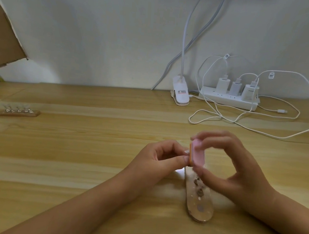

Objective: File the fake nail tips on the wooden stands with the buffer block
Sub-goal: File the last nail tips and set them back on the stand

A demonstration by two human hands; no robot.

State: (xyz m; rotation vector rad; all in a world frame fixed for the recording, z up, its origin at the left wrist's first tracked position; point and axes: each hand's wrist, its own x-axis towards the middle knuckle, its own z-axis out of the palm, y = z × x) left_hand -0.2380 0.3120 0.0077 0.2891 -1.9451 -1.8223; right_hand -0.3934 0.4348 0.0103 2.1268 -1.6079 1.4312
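Note:
My right hand (229, 167) grips a pink buffer block (198, 154) with an orange side, held above the table. My left hand (158, 157) pinches a small pale nail tip (186, 151) against the block's orange face. Below both hands a wooden stand (198, 201) lies on the table, pointing toward me, with round metal spots along its top; its far end is hidden by my fingers. A second wooden stand (19, 113) with several clear nail tips on small holders sits far left on the table.
A white power strip (229, 101) with three chargers and looping white cables (260, 125) lies at the back right. A white clip lamp base (180, 93) stands beside it. A cardboard flap (4, 36) hangs at the upper left. The table is light wood.

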